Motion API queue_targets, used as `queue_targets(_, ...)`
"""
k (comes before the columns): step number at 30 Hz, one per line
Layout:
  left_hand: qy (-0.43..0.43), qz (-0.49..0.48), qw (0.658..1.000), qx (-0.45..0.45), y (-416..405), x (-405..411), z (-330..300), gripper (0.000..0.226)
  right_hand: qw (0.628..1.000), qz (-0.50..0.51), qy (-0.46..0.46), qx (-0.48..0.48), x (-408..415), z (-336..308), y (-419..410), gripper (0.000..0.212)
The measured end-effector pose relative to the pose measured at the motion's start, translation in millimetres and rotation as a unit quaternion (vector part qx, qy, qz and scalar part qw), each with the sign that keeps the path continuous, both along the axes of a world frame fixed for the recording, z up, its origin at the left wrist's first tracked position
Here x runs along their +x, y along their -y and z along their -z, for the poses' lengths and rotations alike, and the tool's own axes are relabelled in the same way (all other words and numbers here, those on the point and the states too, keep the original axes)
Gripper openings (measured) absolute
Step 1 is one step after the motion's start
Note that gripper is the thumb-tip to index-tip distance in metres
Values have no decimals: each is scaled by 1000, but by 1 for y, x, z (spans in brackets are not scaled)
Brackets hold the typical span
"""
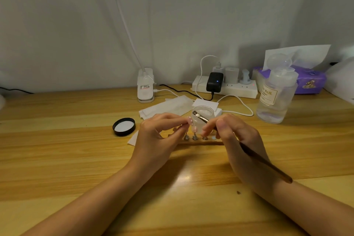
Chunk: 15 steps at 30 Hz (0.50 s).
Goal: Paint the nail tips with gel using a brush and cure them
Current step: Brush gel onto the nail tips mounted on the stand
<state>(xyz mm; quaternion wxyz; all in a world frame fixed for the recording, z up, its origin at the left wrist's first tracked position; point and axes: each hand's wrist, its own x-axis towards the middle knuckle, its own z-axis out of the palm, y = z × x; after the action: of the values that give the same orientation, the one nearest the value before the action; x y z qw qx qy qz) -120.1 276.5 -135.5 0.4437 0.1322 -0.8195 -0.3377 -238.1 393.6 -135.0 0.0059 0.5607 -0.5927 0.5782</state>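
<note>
Centrally in the frame, both hands worked over a wooden nail-tip stand (201, 142) that lay on the wooden table (76, 159).

1. The left hand (161, 136) had its fingers curled, pinching a pink nail tip with white dots (190, 120) between thumb and fingertips, just above the stand.
2. The right hand (237, 140) gripped a brush (249, 152) in a pen-style hold. The dark handle ran down and to the right across the hand; the metal ferrule and flat bristles pointed up and to the left, close to the held nail tip. Contact between bristles and tip could not be determined.
3. A second pink nail tip (195, 129) stood on a metal holder (195, 137) in the stand. Further metal holders sat beside it, partly hidden by the fingers.
4. A clear open jar (203, 119) stood directly behind the stand, between the two hands. Its black lid (124, 126) lay inner side up to the left, apart from the jar.
5. White wipes (168, 106) lay behind the jar.
6. At the right of the frame stood a clear pump-dispenser bottle (275, 97) with a label, and behind it a purple tissue pack (310, 80).
7. At the centre rear, against the wall, a white power strip (226, 87) carried a black adapter (215, 82) and white chargers. A white clip-on lamp base (145, 86) stood to its left.
</note>
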Motion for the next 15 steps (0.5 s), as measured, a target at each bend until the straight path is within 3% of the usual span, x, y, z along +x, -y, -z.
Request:
queue_targets(10,8,-9,1000,-23,2,-1,2,28,996,-69,53,2,0,4,-3,43)
queue_targets(15,11,-6,1000,-16,2,-1,3,25,999,-35,36,5,-1,2,-1,38)
